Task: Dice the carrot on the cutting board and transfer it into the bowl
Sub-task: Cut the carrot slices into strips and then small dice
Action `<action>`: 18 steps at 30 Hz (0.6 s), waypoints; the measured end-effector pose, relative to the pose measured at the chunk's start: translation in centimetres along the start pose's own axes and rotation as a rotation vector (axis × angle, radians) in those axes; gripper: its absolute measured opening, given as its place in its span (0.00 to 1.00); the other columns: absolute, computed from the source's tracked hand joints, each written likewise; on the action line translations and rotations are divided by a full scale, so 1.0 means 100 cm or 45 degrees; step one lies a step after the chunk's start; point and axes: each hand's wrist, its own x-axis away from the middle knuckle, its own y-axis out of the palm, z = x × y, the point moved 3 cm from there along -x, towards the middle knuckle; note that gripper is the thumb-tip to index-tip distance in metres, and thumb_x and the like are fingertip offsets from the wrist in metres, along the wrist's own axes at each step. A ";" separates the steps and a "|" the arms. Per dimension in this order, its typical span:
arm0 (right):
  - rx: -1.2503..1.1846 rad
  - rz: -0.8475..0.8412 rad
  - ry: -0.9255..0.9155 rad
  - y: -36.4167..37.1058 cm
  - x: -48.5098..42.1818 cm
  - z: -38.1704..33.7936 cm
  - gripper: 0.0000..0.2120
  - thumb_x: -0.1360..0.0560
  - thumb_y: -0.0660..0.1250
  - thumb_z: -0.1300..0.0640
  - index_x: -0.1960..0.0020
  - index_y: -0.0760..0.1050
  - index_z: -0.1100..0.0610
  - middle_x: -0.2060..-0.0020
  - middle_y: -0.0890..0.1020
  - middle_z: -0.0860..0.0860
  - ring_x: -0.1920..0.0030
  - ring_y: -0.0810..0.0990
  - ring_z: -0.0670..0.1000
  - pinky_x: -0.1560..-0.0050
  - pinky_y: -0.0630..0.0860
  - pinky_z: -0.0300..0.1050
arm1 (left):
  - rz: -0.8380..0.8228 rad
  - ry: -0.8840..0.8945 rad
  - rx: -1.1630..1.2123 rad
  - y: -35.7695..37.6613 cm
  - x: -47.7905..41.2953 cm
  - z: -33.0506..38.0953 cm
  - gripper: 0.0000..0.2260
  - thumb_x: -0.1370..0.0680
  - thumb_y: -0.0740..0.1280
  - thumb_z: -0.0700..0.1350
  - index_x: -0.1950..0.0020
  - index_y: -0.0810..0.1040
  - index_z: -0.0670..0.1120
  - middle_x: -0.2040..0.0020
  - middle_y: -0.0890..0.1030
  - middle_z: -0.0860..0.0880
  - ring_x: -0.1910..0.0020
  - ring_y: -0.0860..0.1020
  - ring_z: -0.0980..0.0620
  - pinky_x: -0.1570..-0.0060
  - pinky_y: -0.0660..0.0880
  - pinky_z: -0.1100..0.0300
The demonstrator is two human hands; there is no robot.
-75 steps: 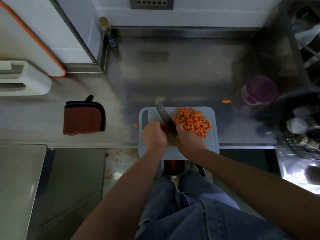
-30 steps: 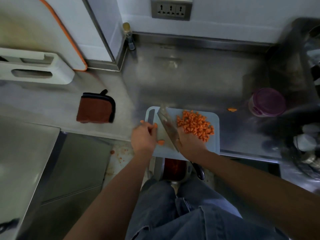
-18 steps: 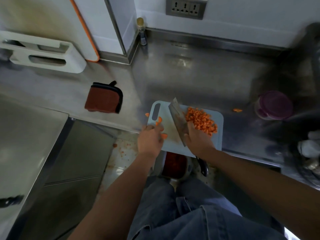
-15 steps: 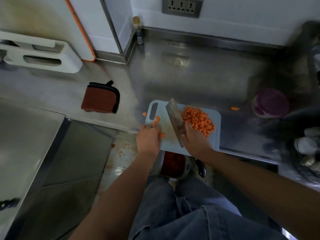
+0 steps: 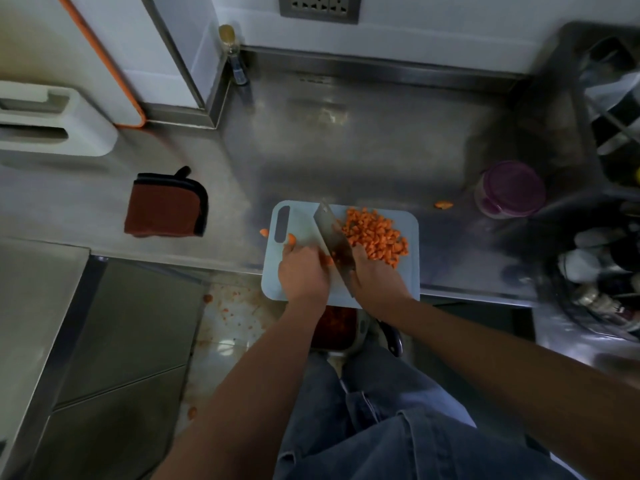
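Whereas one second back the left hand [image 5: 304, 271] sat out toward 9 o'clock on the cutting board [image 5: 303, 218] collecting loose strips, it has now drawn in against the flat of the cleaver [image 5: 329, 230], bringing the uncut carrot pieces [image 5: 292, 239] with it. The diced pile [image 5: 375, 235] is unchanged at 2 o'clock on the board, on the other side of the blade. Cleaver angle also unchanged: tip toward 11 o'clock, heel toward 5.

Reading: the leftover stock is regrouped, so another run of cuts can start. Dicing looks nearly done; transfer not begun. The bowl [image 5: 362, 332] sits below the counter [image 5: 381, 150] edge, off the board at 6 o'clock, with dark reddish contents, partly hidden.

Hand pose.
- Left: knuckles up, fingers curled down and bunched together over the pieces. Orange shows at the fingertips and between hand and blade.
- Right hand [image 5: 375, 275]: wrapped round the cleaver's handle, which is hidden beneath it. Exact finger placement cannot be told.
- Both hands reach in from 6 o'clock.

Strays: first stray bit [image 5: 264, 232] on the counter just off the board at 9 o'clock. Second stray bit [image 5: 443, 204] lies at 2 o'clock, apart from the board.
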 end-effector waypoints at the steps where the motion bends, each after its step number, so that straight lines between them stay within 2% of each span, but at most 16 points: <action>1: 0.003 0.001 -0.005 0.000 0.000 -0.001 0.09 0.20 0.55 0.58 0.40 0.63 0.58 0.60 0.78 0.56 0.60 0.79 0.59 0.58 0.77 0.54 | -0.003 0.001 0.017 0.001 -0.001 -0.001 0.08 0.21 0.63 0.45 0.52 0.83 0.48 0.55 0.80 0.46 0.43 0.76 0.46 0.57 0.74 0.54; 5: -0.018 0.021 -0.041 -0.002 -0.001 -0.005 0.08 0.20 0.56 0.58 0.41 0.63 0.57 0.62 0.76 0.54 0.61 0.78 0.57 0.60 0.75 0.52 | -0.002 0.000 0.053 0.004 -0.004 -0.006 0.09 0.22 0.64 0.47 0.54 0.84 0.51 0.54 0.81 0.48 0.50 0.78 0.48 0.61 0.71 0.57; 10: -0.011 -0.001 -0.047 0.003 -0.005 -0.009 0.09 0.21 0.56 0.60 0.41 0.63 0.58 0.65 0.73 0.51 0.64 0.75 0.53 0.64 0.70 0.47 | 0.002 -0.004 0.074 0.004 -0.006 -0.008 0.10 0.22 0.64 0.47 0.53 0.85 0.51 0.55 0.81 0.48 0.50 0.78 0.48 0.61 0.69 0.59; 12: 0.005 -0.025 -0.039 0.006 -0.006 -0.010 0.10 0.21 0.57 0.61 0.41 0.62 0.58 0.65 0.74 0.52 0.63 0.77 0.55 0.63 0.72 0.49 | -0.015 0.005 0.055 0.003 -0.006 -0.008 0.10 0.22 0.63 0.46 0.53 0.85 0.50 0.56 0.81 0.47 0.49 0.77 0.48 0.60 0.70 0.58; 16: 0.050 -0.052 0.003 0.014 -0.005 -0.008 0.15 0.21 0.56 0.62 0.36 0.59 0.58 0.60 0.78 0.56 0.59 0.79 0.59 0.56 0.77 0.56 | -0.019 -0.022 0.060 0.005 -0.007 -0.010 0.09 0.22 0.64 0.45 0.55 0.84 0.50 0.56 0.78 0.48 0.58 0.74 0.51 0.63 0.68 0.59; 18: 0.037 -0.033 0.032 0.015 -0.008 -0.007 0.17 0.21 0.56 0.62 0.34 0.58 0.58 0.59 0.79 0.57 0.59 0.79 0.60 0.56 0.78 0.56 | -0.021 -0.023 0.057 0.005 -0.008 -0.011 0.08 0.22 0.64 0.45 0.56 0.83 0.50 0.55 0.78 0.48 0.57 0.75 0.51 0.63 0.67 0.59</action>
